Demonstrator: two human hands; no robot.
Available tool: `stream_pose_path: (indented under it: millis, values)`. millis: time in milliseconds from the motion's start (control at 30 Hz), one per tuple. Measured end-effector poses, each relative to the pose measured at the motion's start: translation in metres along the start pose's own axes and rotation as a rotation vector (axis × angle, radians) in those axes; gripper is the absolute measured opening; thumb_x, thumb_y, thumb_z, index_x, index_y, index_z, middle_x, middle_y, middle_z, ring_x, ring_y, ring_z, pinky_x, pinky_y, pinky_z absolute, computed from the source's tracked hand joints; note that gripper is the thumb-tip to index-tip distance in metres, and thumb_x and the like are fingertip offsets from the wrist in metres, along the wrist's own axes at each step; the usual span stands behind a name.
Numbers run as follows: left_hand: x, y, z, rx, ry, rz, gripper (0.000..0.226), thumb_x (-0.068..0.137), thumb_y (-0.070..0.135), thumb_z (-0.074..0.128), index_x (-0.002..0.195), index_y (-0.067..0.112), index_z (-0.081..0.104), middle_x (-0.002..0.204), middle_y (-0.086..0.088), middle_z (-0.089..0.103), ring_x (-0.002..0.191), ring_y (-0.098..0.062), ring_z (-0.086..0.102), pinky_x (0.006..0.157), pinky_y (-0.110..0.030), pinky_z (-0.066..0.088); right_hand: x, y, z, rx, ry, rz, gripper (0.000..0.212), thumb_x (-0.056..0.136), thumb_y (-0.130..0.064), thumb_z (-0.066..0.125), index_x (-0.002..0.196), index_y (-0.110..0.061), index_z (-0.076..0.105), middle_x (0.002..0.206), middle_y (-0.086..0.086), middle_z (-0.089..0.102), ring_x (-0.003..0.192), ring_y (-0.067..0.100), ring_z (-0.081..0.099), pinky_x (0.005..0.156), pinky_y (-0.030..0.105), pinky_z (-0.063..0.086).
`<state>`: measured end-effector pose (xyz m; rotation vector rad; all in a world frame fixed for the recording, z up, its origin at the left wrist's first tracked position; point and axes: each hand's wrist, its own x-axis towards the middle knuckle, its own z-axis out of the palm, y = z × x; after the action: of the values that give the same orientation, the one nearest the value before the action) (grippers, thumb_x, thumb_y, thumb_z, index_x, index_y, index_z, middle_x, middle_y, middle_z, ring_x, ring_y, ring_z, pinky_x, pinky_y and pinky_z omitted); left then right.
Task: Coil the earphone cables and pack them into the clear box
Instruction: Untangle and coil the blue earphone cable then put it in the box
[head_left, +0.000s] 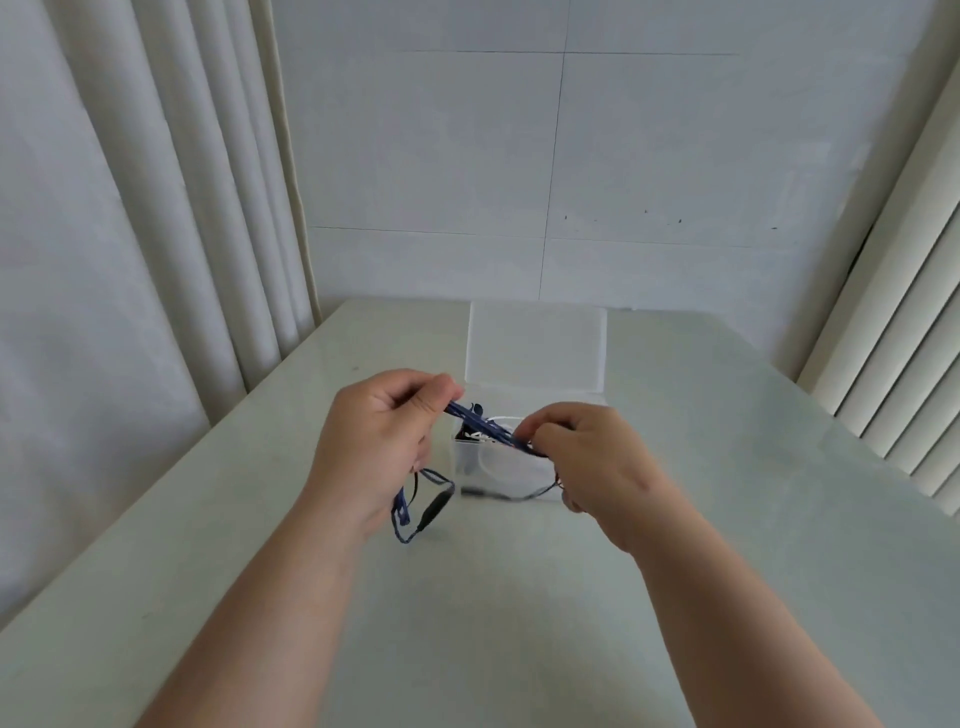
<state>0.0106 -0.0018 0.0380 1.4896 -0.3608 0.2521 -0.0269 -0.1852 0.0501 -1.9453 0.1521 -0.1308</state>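
A blue braided earphone cable (480, 423) is stretched between both hands, just above the table and in front of the clear box (524, 467). My left hand (382, 436) pinches one end of the bundled strands. My right hand (587, 457) pinches the other end. A loose loop with a dark inline remote (434, 512) hangs below my left hand and reaches the table. The box stands open with its lid (537, 348) raised at the back. Inside it I see white and dark cables, partly hidden by my hands.
The pale table (467, 623) runs to a white tiled wall at the back. Curtains (156, 234) hang along the left edge. A ribbed white panel (904, 374) stands at the right.
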Motion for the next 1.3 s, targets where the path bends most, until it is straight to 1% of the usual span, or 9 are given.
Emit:
stream_pose_path:
  millis: [200, 300, 433, 567, 700, 767, 967, 1200, 1300]
  values:
    - [0.001, 0.000, 0.003, -0.013, 0.096, -0.017, 0.027, 0.077, 0.036, 0.069, 0.060, 0.016, 0.063, 0.041, 0.003, 0.033, 0.037, -0.017, 0.028, 0.043, -0.025, 0.030, 0.003, 0.011, 0.015, -0.068, -0.098, 0.020, 0.020, 0.088, -0.017, 0.052, 0.081, -0.001, 0.061, 0.046, -0.008, 0.035, 0.042, 0.014, 0.027, 0.050, 0.028, 0.027]
    - [0.001, 0.000, 0.003, -0.001, 0.092, -0.038, 0.026, 0.076, 0.036, 0.069, 0.060, 0.016, 0.062, 0.043, 0.002, 0.030, 0.039, -0.018, 0.024, 0.046, -0.026, 0.024, 0.001, 0.007, 0.017, 0.154, -0.114, 0.016, 0.024, 0.091, -0.014, 0.053, 0.074, -0.011, 0.070, 0.053, -0.002, 0.038, 0.045, 0.014, 0.031, 0.045, 0.025, 0.028]
    - [-0.005, -0.001, 0.005, 0.048, -0.170, -0.152, 0.033, 0.065, 0.048, 0.082, 0.082, 0.023, 0.068, 0.048, 0.010, 0.041, 0.040, -0.012, 0.027, 0.044, -0.022, 0.024, -0.001, -0.005, 0.012, 0.687, -0.079, -0.027, 0.036, 0.095, -0.008, 0.053, 0.068, -0.016, 0.075, 0.062, 0.004, 0.043, 0.049, 0.012, 0.034, 0.038, 0.021, 0.027]
    - [-0.011, -0.005, 0.012, 0.339, -0.480, -0.222, 0.035, 0.065, 0.031, 0.084, 0.095, 0.034, 0.066, 0.053, 0.018, 0.052, 0.046, -0.006, 0.045, 0.043, -0.015, 0.036, -0.005, -0.011, 0.007, 0.849, -0.119, -0.042, 0.027, 0.096, -0.005, 0.051, 0.078, -0.007, 0.072, 0.052, 0.001, 0.045, 0.045, 0.013, 0.034, 0.036, 0.022, 0.026]
    - [-0.012, -0.011, 0.016, 0.492, -0.513, -0.208, 0.013, 0.074, 0.038, 0.075, 0.085, 0.031, 0.071, 0.071, 0.021, 0.066, 0.070, 0.001, 0.061, 0.072, -0.020, 0.047, -0.006, -0.011, 0.006, 0.878, -0.149, -0.053, 0.030, 0.096, -0.006, 0.052, 0.076, -0.009, 0.075, 0.056, 0.001, 0.045, 0.047, 0.014, 0.036, 0.036, 0.022, 0.028]
    - [-0.012, -0.012, 0.015, 0.506, -0.482, -0.204, 0.015, 0.080, 0.039, 0.069, 0.079, 0.024, 0.069, 0.067, 0.018, 0.061, 0.066, -0.003, 0.056, 0.071, -0.022, 0.043, -0.005, -0.011, 0.003, 0.889, -0.122, -0.060, 0.030, 0.095, -0.005, 0.052, 0.075, -0.010, 0.075, 0.057, 0.000, 0.046, 0.048, 0.013, 0.037, 0.036, 0.022, 0.028]
    - [-0.008, 0.001, 0.002, 0.443, -0.317, -0.064, 0.035, 0.094, 0.045, 0.049, 0.078, 0.017, 0.061, 0.047, 0.019, 0.048, 0.042, 0.004, 0.041, 0.044, -0.012, 0.030, 0.003, -0.004, -0.006, 0.363, 0.174, -0.051, 0.026, 0.093, -0.009, 0.052, 0.077, -0.016, 0.071, 0.049, -0.010, 0.053, 0.045, 0.007, 0.047, 0.039, 0.022, 0.033]
    - [-0.004, 0.005, 0.003, 0.549, -0.051, 0.103, 0.054, 0.079, 0.074, 0.038, 0.057, 0.026, 0.052, 0.041, 0.013, 0.041, 0.040, -0.005, 0.035, 0.042, -0.016, 0.027, 0.005, 0.000, 0.005, 0.233, 0.122, 0.026, 0.022, 0.091, -0.013, 0.053, 0.079, -0.022, 0.068, 0.059, -0.004, 0.059, 0.042, 0.006, 0.051, 0.039, 0.021, 0.033]
    - [0.000, 0.007, 0.004, 0.553, 0.091, 0.195, 0.064, 0.080, 0.071, 0.045, 0.060, 0.011, 0.047, 0.045, 0.006, 0.036, 0.043, -0.009, 0.031, 0.044, -0.020, 0.026, 0.001, 0.005, 0.017, -0.052, 0.036, -0.058, 0.023, 0.091, -0.017, 0.052, 0.077, -0.031, 0.061, 0.063, -0.009, 0.059, 0.039, 0.002, 0.046, 0.038, 0.017, 0.034]
